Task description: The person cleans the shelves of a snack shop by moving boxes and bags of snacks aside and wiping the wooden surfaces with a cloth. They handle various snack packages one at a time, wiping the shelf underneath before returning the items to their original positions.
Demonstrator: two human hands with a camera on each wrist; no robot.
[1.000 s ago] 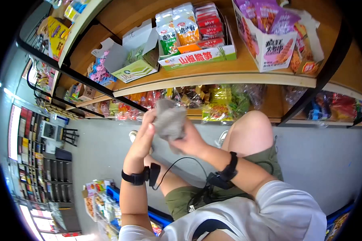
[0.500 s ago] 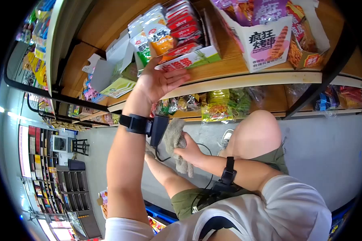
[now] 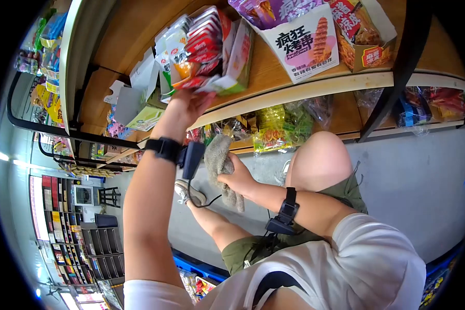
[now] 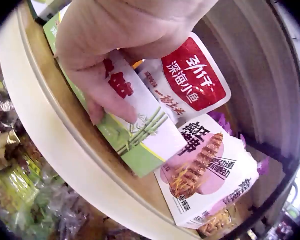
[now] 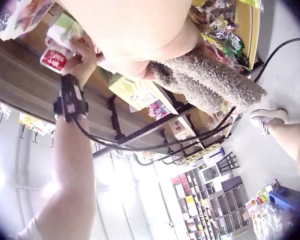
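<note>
At the shelf's front edge, my left hand (image 3: 188,109) grips the front wall of a snack carton (image 4: 147,135). This white and green carton, printed with bamboo, sits askew and holds upright red packets (image 3: 205,46) and silver-white packets (image 3: 176,45). Fingers lie over its printed front in the left wrist view; a red and white packet (image 4: 197,75) leans out behind. Lower down, above the floor, my right hand (image 3: 240,178) holds a bunched, nubby grey cloth (image 3: 216,155). Its loose folds (image 5: 215,82) hang from the grip in the right wrist view.
Right of the carton stands a white box (image 3: 305,46) of purple packets, beside an orange-red snack box (image 3: 369,39). An opened green and white box (image 3: 147,111) is to the left. Bagged snacks (image 3: 274,126) fill the shelf below. A black post (image 3: 405,67) rises at right.
My left hand has left the grey cloth and reached up to the carton, which is now turned and shifted. The cloth has stayed low in my right hand.
</note>
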